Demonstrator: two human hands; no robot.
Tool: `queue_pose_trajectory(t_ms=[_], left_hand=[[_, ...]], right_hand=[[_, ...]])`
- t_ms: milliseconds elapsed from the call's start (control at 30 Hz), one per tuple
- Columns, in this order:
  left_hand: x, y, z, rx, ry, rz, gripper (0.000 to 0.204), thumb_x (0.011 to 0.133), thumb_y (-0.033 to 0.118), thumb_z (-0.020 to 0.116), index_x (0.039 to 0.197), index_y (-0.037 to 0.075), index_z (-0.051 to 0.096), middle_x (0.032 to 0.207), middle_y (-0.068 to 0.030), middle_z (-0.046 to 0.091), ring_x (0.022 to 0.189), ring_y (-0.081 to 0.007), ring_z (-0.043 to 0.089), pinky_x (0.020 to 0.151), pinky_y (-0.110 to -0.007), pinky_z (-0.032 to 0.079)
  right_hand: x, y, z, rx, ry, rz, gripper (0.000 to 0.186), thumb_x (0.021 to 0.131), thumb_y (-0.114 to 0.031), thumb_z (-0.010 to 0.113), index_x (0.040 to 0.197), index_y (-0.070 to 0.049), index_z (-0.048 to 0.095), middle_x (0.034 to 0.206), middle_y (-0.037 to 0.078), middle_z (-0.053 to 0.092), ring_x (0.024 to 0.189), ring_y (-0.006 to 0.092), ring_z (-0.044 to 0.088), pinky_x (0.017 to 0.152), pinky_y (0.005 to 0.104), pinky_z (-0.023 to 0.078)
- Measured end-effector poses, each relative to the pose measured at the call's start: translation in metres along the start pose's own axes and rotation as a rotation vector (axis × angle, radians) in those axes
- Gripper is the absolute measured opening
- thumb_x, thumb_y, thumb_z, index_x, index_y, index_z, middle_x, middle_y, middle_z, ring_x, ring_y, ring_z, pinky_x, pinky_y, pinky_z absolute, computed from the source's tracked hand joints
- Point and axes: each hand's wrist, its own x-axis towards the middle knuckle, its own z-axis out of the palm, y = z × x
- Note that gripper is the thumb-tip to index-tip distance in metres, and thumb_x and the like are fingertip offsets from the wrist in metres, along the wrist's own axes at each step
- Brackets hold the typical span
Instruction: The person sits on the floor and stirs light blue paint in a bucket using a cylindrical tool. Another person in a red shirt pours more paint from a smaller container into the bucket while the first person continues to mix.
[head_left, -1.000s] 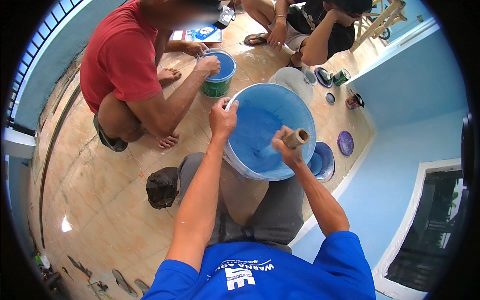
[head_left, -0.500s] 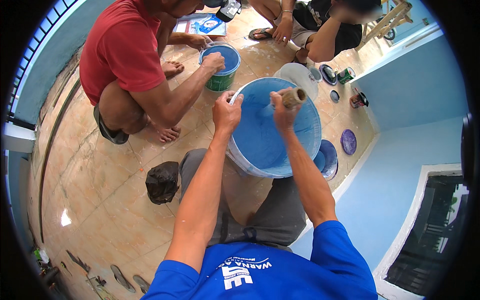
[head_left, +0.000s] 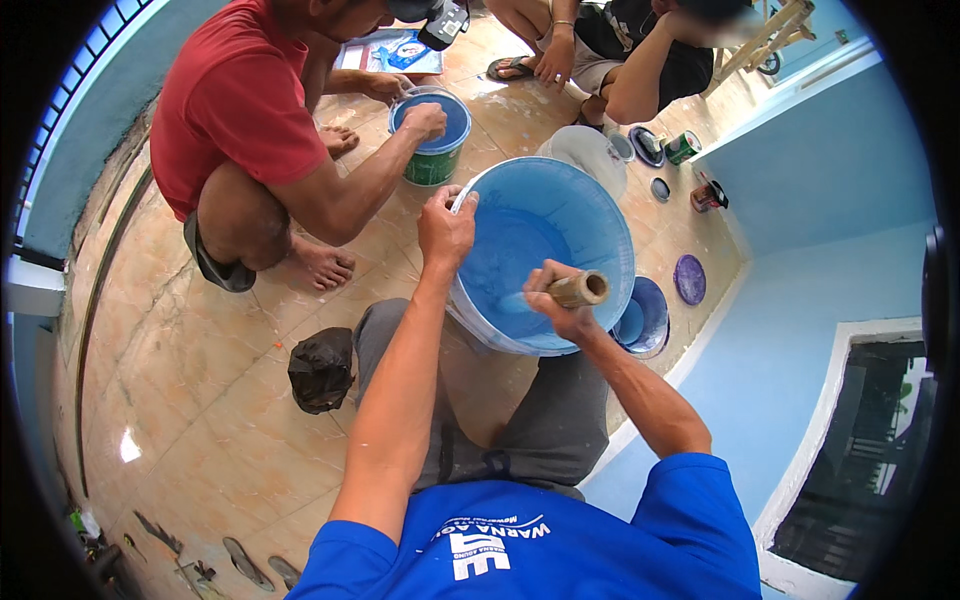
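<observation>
A large bucket (head_left: 600, 220) with blue paint inside stands in front of me at my knees. My left hand (head_left: 446, 230) grips its left rim. My right hand (head_left: 552, 305) is wrapped round a pale, hollow bamboo-like stick (head_left: 590, 287) inside the bucket; the stick's lower end is in the paint, hard to make out. A smaller bucket (head_left: 651, 315) with blue paint sits just beyond the large one on the right.
A person in red (head_left: 230, 120) squats at left, hands on a green paint pail (head_left: 432, 165). Another person (head_left: 630, 70) crouches behind. Cans (head_left: 683, 147), lids (head_left: 690, 280) and a black plastic bag (head_left: 320, 370) lie on the tiles. A blue wall (head_left: 820, 250) is at right.
My right hand and stick went up toward the back of the bucket, then came back down toward me and left. My left hand stays on the rim.
</observation>
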Motion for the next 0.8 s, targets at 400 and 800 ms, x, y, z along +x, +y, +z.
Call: queue_pose_trajectory(t_ms=[400,800], left_hand=[[-0.002,0.002,-0.001,0.004,-0.006,0.003,0.033,0.092,0.027,0.074,0.11,-0.001,0.074,0.096,-0.0161,0.077,0.086,-0.0257,0.073,0.079,-0.038,0.056],[-0.002,0.0,0.0,-0.02,-0.026,-0.015,0.033,0.095,0.026,0.074,0.112,-0.002,0.073,0.094,-0.0122,0.076,0.084,-0.0173,0.069,0.078,-0.033,0.055]], right_hand=[[0.098,0.016,-0.048,-0.091,0.515,-0.221,0.013,0.085,0.0,0.07,0.083,-0.008,0.06,0.07,0.0,0.059,0.06,0.0097,0.057,0.057,0.027,0.046],[0.051,0.016,0.021,0.002,0.171,-0.049,0.023,0.086,0.0,0.064,0.075,-0.007,0.046,0.069,0.005,0.053,0.062,0.0125,0.048,0.06,0.0289,0.042]])
